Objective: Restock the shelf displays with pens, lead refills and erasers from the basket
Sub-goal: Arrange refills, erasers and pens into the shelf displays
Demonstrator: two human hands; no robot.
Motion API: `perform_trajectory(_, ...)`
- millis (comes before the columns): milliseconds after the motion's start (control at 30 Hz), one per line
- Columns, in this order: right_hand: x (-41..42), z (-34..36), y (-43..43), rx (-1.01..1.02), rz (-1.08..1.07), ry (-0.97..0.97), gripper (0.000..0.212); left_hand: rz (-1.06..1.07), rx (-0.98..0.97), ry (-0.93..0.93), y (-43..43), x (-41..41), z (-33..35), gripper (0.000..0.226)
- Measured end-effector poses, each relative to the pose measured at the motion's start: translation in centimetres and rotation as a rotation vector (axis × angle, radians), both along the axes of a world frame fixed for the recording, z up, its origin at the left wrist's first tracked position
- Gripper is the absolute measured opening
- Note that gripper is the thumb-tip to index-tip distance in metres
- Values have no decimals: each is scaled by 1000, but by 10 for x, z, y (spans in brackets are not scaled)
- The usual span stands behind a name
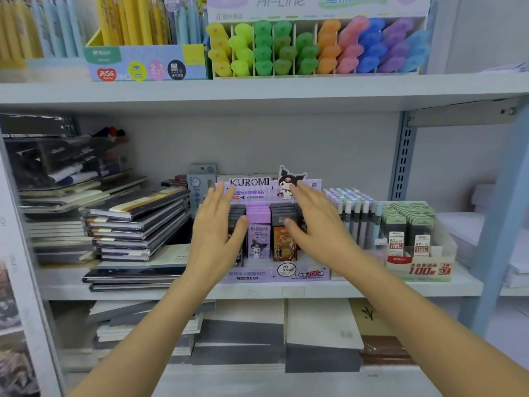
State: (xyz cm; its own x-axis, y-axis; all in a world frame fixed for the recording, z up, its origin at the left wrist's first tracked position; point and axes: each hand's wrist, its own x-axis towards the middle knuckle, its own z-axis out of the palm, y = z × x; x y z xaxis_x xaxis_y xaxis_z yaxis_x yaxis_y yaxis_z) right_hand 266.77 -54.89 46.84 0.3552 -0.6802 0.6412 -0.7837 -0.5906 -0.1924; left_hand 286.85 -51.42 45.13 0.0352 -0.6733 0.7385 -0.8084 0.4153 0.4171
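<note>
On the middle shelf (372, 290), right of the stacked notebooks (137, 224), the left hand (217, 233) has its grip spread flat over the left side of the Kuromi lead refill display (274, 272). The right hand (317, 224), also spread and holding nothing, covers the right side. I judge the refill packs are being straightened. The next move calls for the basket, which is not visible.

The left grip (217, 230) covers the 9 o'clock end of the lead refill display (274, 275), and the right grip (312, 224) hides its 3 o'clock end. Whether either one touches what is inside cannot be told. At 12 o'clock the highlighter display (315, 47) loses its header to the top edge, which also cuts the pens (128, 21) at 11 o'clock. Pictures (11, 353) at 8 o'clock are blurred and cut by the left edge.
</note>
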Motion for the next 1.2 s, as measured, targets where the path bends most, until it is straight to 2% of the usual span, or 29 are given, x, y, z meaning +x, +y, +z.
perform_trajectory(67, 3, -8, 3, 41, -94, 100, 75, 55, -76, -262, -3, -9, 1, 57)
perform_trajectory(167, 11, -12, 2, 58, -124, 105, 66, 184, 9, -507, -9, -16, 1, 55)
perform_trajectory(267, 9, -7, 0, -22, -128, 146, 59, 242, 74, -507, -12, -15, 3, 55)
perform_trajectory(467, -13, 14, -9, -55, -9, 321, 76, 198, -6, -603, -5, -30, 7, 62)
perform_trajectory(567, -7, 12, -12, -22, 23, 382, 70, 182, 14, -631, -5, -38, 6, 64)
perform_trajectory(667, -6, 12, -12, -4, 54, 357, 63, 193, 20, -692, -7, -42, 4, 61)
perform_trajectory(767, -20, 15, -5, -10, 93, 300, 68, 205, 45, -670, -7, -46, 7, 57)
perform_trajectory(900, -80, 19, 4, -85, 29, -53, 62, 202, 41, -548, -7, -63, 8, 58)
perform_trajectory(1000, -138, 12, 8, -66, -41, -287, 59, 80, -43, -464, -5, -89, 7, 61)
perform_trajectory(1067, -164, 2, 8, 4, -78, -290, 60, -30, -104, -433, -5, -112, 8, 60)
perform_trajectory(1200, -183, -17, 1, 105, -90, -90, 64, -108, -129, -522, -17, -154, 8, 63)
